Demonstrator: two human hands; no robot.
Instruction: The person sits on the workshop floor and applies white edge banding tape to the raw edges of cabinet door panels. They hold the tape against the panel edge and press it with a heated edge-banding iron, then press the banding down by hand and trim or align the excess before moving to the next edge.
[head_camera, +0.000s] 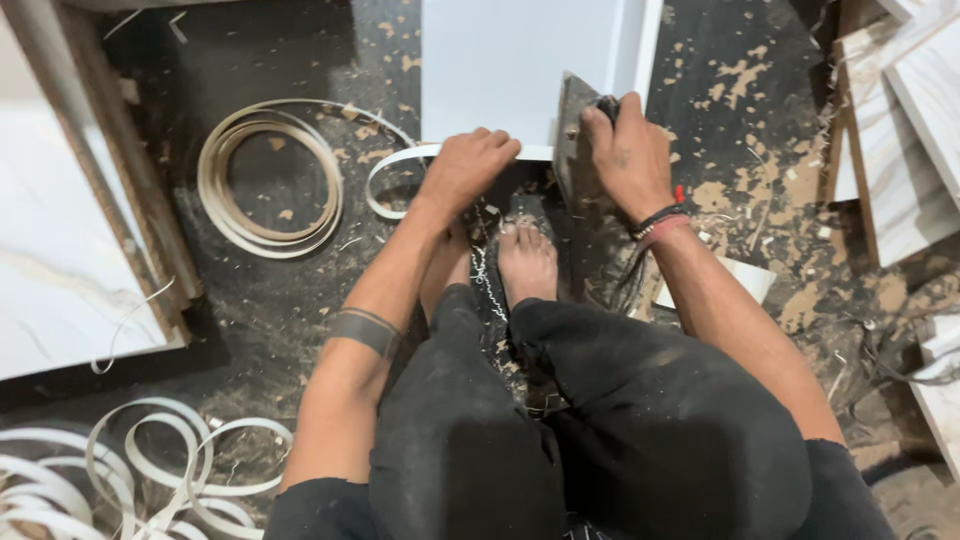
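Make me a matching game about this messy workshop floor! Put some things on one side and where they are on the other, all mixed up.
Things:
1. left hand
2. right hand
3. coil of edge strip
4. loose white strips

Places:
A. bottom left corner of the floor
B. gripping a dark tool at the panel's edge
C. pressing the strip on the white panel edge
D. on the floor left of the panel

Pairs: 1-C, 2-B, 3-D, 4-A
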